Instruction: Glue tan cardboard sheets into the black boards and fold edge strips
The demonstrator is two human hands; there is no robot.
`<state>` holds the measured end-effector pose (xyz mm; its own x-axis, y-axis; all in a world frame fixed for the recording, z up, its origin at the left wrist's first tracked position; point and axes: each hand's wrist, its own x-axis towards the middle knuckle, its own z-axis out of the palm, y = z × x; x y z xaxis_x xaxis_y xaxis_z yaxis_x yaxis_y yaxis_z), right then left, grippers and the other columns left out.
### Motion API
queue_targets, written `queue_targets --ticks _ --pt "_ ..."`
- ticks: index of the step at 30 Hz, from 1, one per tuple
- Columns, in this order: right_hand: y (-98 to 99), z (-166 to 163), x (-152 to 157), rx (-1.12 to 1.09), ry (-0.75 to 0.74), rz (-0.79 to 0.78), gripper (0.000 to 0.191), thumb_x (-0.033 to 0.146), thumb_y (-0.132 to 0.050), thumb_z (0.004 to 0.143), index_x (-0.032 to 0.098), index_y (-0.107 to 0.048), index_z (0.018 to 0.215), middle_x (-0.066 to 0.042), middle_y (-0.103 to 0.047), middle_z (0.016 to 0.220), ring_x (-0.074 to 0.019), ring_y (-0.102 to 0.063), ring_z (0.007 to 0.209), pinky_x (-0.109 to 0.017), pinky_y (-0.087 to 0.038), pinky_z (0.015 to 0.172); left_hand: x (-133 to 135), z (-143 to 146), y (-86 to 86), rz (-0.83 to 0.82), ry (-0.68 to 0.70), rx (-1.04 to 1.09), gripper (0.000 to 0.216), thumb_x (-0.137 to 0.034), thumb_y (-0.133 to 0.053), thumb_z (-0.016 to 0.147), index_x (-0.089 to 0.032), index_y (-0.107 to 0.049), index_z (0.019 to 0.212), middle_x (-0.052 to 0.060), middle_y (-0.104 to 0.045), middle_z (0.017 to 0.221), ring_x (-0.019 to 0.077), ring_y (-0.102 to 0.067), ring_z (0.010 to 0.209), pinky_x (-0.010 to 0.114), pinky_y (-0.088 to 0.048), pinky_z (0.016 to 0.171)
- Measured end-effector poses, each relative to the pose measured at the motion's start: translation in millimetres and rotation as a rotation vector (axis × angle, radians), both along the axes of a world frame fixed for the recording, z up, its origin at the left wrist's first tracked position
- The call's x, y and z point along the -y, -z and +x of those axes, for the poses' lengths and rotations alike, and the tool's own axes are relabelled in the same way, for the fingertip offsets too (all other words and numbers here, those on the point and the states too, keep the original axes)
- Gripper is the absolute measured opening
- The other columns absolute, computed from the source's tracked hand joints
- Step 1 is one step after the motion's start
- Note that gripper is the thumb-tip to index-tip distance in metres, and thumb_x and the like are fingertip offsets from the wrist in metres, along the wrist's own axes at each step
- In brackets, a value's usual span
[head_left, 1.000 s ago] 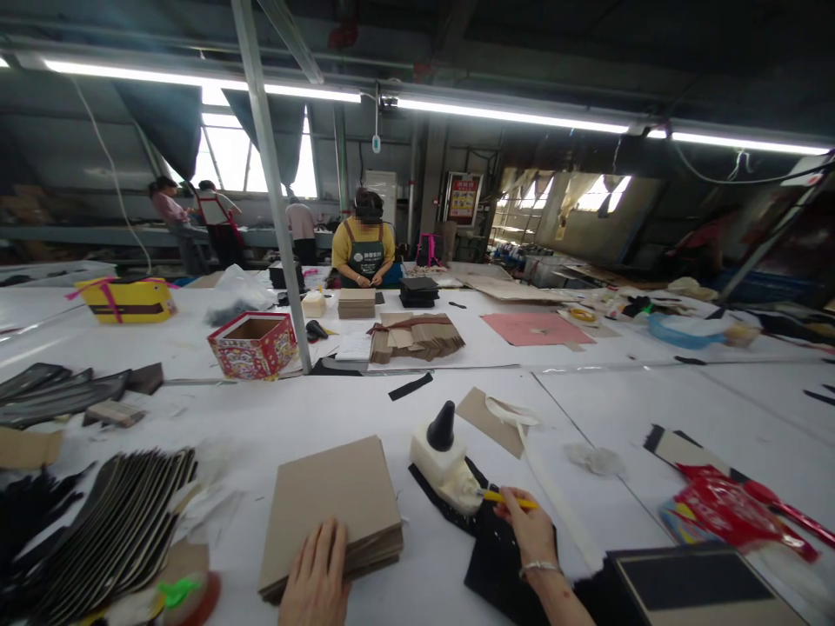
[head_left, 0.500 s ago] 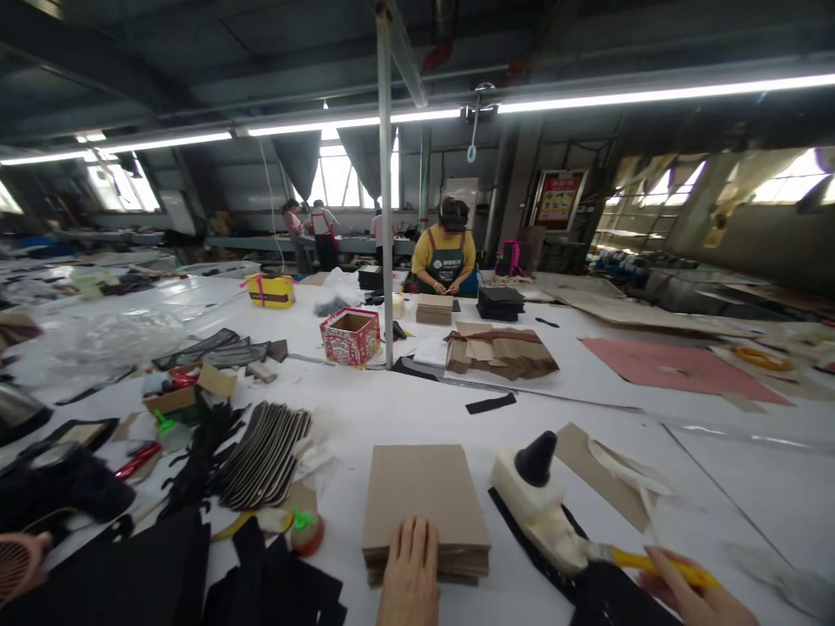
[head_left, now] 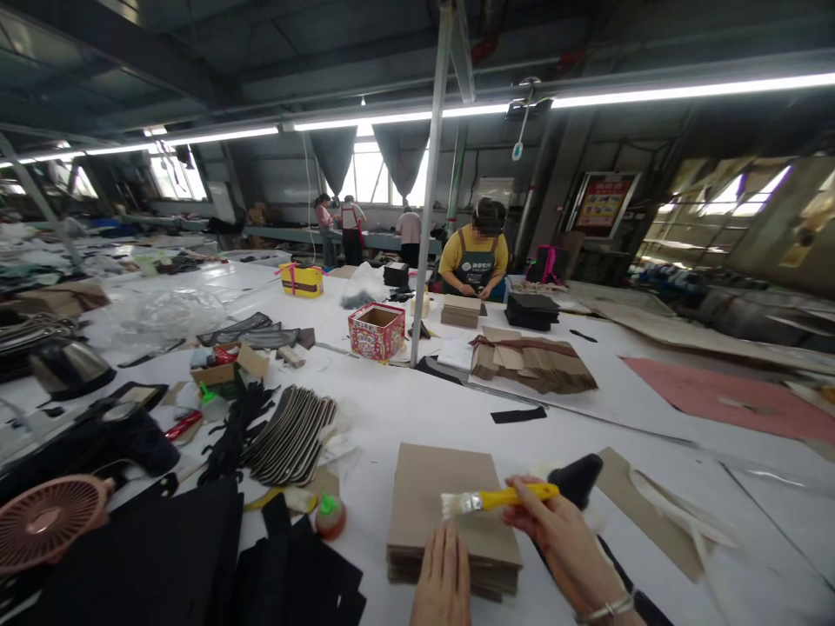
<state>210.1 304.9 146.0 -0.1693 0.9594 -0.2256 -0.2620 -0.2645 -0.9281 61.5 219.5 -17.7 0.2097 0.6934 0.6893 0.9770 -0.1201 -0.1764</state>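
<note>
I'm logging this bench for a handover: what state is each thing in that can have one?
Paintbrush: held in the right hand, bristles over the board stack, contact unclear
Left hand: resting on the stack's near side
Board stack: piled, edges uneven
Red patterned box: open-topped
Tube light: lit
Curtains: parted
Pink fan: cannot tell if running

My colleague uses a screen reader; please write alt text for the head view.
A right hand holds a yellow-handled brush over a stack of brown boards while the left hand rests on its near edge. Across the white table stands a person in a dark apron.
</note>
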Motion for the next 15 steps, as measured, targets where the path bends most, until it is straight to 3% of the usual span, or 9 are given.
queue_targets --ticks 8,12,15 --pt "-2.7 -77 -13 0.278 -0.346 0.210 0.040 0.055 -0.065 0.071 0.017 -0.060 0.081 0.000 -0.064 0.060 -0.0176 -0.062 0.053 -0.030 -0.053 0.056 -9 17 10.1 0.110 -0.116 0.131 0.029 -0.025 -0.045 0.082 -0.017 -0.066 0.101 0.006 -0.071 0.105 0.0239 -0.061 0.104 0.036 -0.048 0.088" --pt "7.7 -100 -29 0.337 -0.369 0.278 0.031 0.048 -0.063 0.072 0.018 -0.059 0.074 0.002 -0.061 0.051 -0.0184 -0.061 0.050 -0.030 -0.051 0.053 -8 16 5.5 0.010 -0.149 0.101 0.024 -0.018 -0.052 0.081 -0.020 -0.066 0.099 0.006 -0.071 0.103 0.0218 -0.063 0.102 0.032 -0.051 0.087" --pt "17.7 -108 -51 0.401 -0.275 0.342 0.024 0.043 -0.060 0.074 0.019 -0.059 0.074 0.003 -0.062 0.053 -0.0189 -0.063 0.052 -0.031 -0.052 0.057 -7 14 -0.3 -0.022 -0.135 0.109 0.021 -0.018 -0.055 0.081 -0.021 -0.067 0.097 0.006 -0.072 0.100 0.0225 -0.065 0.098 0.032 -0.054 0.084"
